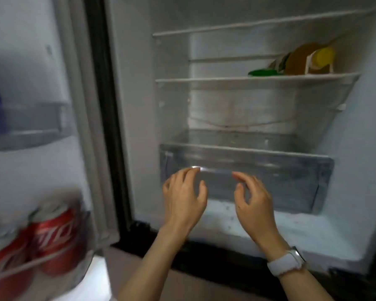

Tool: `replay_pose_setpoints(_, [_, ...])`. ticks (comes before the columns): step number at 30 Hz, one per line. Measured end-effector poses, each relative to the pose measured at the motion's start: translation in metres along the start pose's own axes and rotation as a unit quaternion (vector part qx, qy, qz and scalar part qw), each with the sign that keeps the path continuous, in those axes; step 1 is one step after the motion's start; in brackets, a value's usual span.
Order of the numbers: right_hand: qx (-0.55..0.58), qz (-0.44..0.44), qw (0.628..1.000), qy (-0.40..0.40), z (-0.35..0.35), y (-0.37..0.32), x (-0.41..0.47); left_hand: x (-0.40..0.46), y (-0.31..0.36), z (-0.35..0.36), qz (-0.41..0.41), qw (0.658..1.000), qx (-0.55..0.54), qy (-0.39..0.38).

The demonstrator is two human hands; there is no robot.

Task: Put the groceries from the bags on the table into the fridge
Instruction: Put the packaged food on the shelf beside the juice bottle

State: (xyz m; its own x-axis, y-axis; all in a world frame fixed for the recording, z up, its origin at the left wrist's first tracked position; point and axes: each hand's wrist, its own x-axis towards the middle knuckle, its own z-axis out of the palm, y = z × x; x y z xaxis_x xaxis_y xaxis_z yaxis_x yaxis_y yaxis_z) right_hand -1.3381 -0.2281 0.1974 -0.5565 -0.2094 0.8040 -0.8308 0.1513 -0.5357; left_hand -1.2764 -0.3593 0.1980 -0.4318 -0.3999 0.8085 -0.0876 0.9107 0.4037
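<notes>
1. Fridge (139, 105) open, door (41, 83) swung to the left; bags and table out of view, so location of remaining groceries not tellable.
2. Left hand (183, 196) and right hand (253, 200) both raised before the clear drawer (280, 172) at the bottom of the compartment. Fingers loosely spread and slightly curled, gripping nothing. Fingertips near the drawer's front handle strip; contact not tellable through blur.
3. White watch (288, 262) on right wrist.
4. Bottles (300, 61) lying on the middle shelf (204, 80), at its right end: one green-capped, one yellow-capped. Count unclear.
5. Red cans (54, 233) standing in the lower door bin (52, 270); something blue in an upper door bin, too blurred to name.
6. Drawer looks empty, front sitting forward of the shelf above.
7. Likely step: handling the drawer, opening or closing; no grocery in hand.
8. Risks, judged:
- uneven pull or push from two hands could skew the drawer and jam it on its runners;
- fingers slipping off the smooth handle strip, drawer jerking;
- lying bottles may roll off the shelf if the fridge gets jolted;
- door drifting shut against the left arm, cans rattling in the bin.
</notes>
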Motion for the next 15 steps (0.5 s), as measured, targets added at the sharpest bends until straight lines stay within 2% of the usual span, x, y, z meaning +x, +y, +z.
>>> replay_pose_setpoints(5, [0.061, 0.074, 0.976, -0.197, 0.017, -0.024, -0.143, -0.148, -0.042, -0.074, -0.073, 0.985, 0.072, -0.136])
replay_pose_setpoints(8, [0.075, 0.123, 0.936, -0.323, 0.038, -0.039, -0.216, -0.232, -0.068, -0.127, -0.146, 0.964, 0.125, -0.186])
replay_pose_setpoints(12, [0.084, 0.144, 0.839, -0.518, 0.085, -0.073, -0.298, -0.323, -0.109, -0.210, -0.345, 0.880, 0.210, -0.250])
replay_pose_setpoints(15, [0.097, 0.095, 0.785, -0.604, 0.124, -0.120, -0.346, -0.373, -0.130, -0.278, -0.439, 0.830, 0.261, -0.226])
